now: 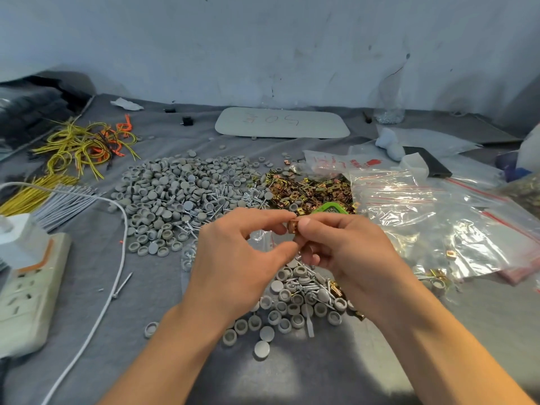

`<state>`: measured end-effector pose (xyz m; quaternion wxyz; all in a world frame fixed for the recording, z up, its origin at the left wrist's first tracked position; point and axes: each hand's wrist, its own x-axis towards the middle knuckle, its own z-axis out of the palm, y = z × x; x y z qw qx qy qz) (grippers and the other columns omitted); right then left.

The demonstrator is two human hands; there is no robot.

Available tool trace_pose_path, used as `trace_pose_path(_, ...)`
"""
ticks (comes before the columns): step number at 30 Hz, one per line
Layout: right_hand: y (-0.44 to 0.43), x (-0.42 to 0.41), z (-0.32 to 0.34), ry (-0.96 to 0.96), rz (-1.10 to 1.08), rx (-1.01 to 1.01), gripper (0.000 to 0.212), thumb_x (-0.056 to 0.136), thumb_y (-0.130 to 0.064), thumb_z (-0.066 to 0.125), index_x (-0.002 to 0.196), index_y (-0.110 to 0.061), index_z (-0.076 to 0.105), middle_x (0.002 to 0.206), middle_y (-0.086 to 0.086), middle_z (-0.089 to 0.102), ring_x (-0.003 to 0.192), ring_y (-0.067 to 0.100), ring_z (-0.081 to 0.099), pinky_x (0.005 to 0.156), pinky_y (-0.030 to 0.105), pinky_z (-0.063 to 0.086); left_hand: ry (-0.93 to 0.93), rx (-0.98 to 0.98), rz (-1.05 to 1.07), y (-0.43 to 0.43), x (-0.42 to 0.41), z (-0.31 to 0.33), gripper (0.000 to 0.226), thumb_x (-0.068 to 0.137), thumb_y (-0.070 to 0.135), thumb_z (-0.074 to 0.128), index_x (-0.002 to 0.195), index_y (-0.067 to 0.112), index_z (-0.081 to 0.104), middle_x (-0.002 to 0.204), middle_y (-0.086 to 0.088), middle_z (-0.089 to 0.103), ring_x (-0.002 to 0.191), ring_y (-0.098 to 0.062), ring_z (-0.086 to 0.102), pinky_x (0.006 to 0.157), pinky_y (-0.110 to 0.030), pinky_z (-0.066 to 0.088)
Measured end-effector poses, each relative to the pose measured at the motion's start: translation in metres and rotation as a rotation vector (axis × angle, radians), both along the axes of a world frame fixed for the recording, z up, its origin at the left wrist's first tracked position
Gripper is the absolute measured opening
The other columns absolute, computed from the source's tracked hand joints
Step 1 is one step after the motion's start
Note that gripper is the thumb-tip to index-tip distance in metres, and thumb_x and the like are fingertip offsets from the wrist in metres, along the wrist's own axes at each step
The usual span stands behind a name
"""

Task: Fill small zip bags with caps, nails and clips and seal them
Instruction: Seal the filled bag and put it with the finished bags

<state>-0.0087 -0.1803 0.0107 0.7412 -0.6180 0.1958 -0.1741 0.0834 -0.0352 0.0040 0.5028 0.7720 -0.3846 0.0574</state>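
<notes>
Clip (293, 226) is pinched between your left hand (233, 252) and right hand (344, 252); it looks light, stiff, probably slick metal, so grip its flat faces.

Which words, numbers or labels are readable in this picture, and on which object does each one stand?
"50", followed by one more mark I cannot make out: handwritten on the white board near the wall, upside down to the camera.
Red print on the clear plastic bag: too blurred to read.
Green device: nothing legible on it.
</notes>
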Motion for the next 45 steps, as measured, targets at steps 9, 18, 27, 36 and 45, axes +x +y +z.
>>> trace_pose_path(9, -0.007, -0.002, -0.004, 0.189, 0.022, -0.340, 0.025, 0.095, -0.017, 0.072, 0.072, -0.016, 0.079, 0.061, 0.004, 0.065, 0.057, 0.016, 0.050, 0.058, 0.029, 0.043, -0.071, 0.109, -0.060, -0.001, 0.009, -0.006, 0.020, 0.085, 0.029, 0.082, 0.101, 0.042, 0.080, 0.092, 0.028, 0.073, 0.092, 0.009, 0.066, 0.080, -0.003, 0.042)
trace_pose_path(18, -0.002, -0.002, -0.002, 0.141, 0.126, -0.284, 0.033, 0.103, -0.012, 0.059, 0.070, -0.009, 0.059, 0.051, -0.004, 0.048, 0.054, 0.012, 0.036, 0.061, 0.031, 0.031, 0.064, 0.030, -0.129, -0.001, 0.008, -0.007, 0.016, 0.071, 0.042, 0.082, 0.086, 0.041, 0.078, 0.077, 0.022, 0.073, 0.074, -0.002, 0.069, 0.064, -0.014, 0.049)
trace_pose_path(27, -0.005, -0.004, -0.004, 0.168, 0.178, -0.466, 0.034, 0.100, -0.018, 0.064, 0.066, -0.013, 0.066, 0.055, -0.005, 0.049, 0.058, 0.014, 0.038, 0.064, 0.033, 0.032, 0.006, 0.117, -0.130, 0.005, 0.012, -0.003, 0.012, 0.066, 0.032, 0.085, 0.075, 0.037, 0.081, 0.062, 0.025, 0.069, 0.056, 0.005, 0.067, 0.053, -0.007, 0.047)
trace_pose_path(36, -0.012, -0.003, -0.007, 0.208, 0.216, -0.653, 0.031, 0.100, -0.030, 0.066, 0.071, -0.019, 0.068, 0.061, 0.000, 0.047, 0.058, 0.016, 0.037, 0.058, 0.036, 0.030, -0.066, 0.275, -0.152, 0.011, 0.012, -0.003, 0.023, 0.086, 0.042, 0.071, 0.108, 0.050, 0.075, 0.081, 0.029, 0.074, 0.070, 0.009, 0.068, 0.061, -0.016, 0.055)
trace_pose_path(45, -0.006, -0.001, -0.006, 0.168, 0.084, -0.716, 0.009, 0.089, -0.028, 0.080, 0.081, -0.024, 0.079, 0.067, -0.003, 0.073, 0.060, 0.013, 0.065, 0.058, 0.032, 0.052, -0.195, 0.276, -0.057, 0.004, 0.010, -0.005, 0.019, 0.094, 0.030, 0.073, 0.112, 0.034, 0.078, 0.088, 0.015, 0.077, 0.077, -0.003, 0.066, 0.074, -0.020, 0.052)
